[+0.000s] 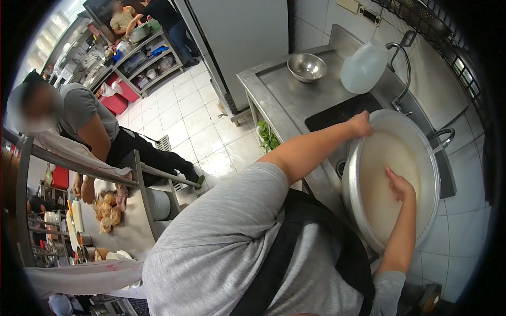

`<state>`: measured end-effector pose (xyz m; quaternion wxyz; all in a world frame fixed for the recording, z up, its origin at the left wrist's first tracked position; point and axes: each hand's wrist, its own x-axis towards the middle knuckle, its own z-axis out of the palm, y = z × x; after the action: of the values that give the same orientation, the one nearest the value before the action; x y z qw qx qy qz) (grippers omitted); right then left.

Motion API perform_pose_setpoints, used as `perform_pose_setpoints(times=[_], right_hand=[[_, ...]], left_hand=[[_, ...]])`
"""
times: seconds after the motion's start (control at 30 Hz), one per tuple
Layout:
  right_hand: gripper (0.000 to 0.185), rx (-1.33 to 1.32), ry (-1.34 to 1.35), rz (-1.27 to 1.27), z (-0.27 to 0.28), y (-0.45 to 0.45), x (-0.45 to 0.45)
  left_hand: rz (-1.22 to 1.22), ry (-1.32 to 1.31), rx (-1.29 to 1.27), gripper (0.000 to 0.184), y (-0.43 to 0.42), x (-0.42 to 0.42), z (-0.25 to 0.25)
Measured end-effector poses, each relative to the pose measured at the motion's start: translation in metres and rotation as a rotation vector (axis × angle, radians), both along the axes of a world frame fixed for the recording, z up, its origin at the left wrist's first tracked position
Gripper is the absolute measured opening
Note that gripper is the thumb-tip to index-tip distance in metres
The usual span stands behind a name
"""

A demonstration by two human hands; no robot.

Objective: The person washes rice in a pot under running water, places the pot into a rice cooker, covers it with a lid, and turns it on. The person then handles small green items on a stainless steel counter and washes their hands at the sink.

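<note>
A large metal pot point(354, 181) leans tilted over the sink and holds cloudy, whitish liquid point(385, 158). My left hand point(361, 125) is closed on the pot's rim at its upper left. Inside the pot my right hand point(399, 186) has its fingers stretched out and holds nothing; whether the fingertips touch the liquid I cannot tell. Two curved faucets, one upper point(406, 68) and one lower point(447, 138), stand beside the pot along the wall.
On the steel counter point(274, 81) stand a metal bowl point(307, 67) and a translucent plastic jug point(362, 68). Green leaves point(268, 136) show below the counter edge. A co-worker point(95, 116) stands left at a table with brownish food pieces point(108, 211). Two people are farther back.
</note>
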<state>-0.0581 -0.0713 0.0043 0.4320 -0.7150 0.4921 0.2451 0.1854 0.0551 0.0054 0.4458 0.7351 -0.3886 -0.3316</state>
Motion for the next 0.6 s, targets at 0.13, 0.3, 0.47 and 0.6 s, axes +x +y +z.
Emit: perform_pose_setpoints(times=[0.13,0.3,0.47,0.6], right_hand=[[0.086,-0.041,-0.010,-0.009,-0.0016,0.0007,-0.0001],[0.087,-0.027,-0.002,-0.010,-0.0038,-0.0018,-0.0006],[0.085,-0.048,-0.018,-0.014,0.0021,0.0057,0.0012],[0.081,-0.048,-0.001,0.002,-0.0052,-0.0034,-0.0003]], left_hand=[[0.005,-0.005,0.004,0.063,0.0001,-0.0008,0.0007],[0.008,-0.003,-0.001,0.064,0.0003,-0.0009,0.0004],[0.006,0.007,0.018,0.063,0.0045,-0.0021,0.0065],[-0.004,0.014,0.003,0.062,0.0015,0.0001,0.0016]])
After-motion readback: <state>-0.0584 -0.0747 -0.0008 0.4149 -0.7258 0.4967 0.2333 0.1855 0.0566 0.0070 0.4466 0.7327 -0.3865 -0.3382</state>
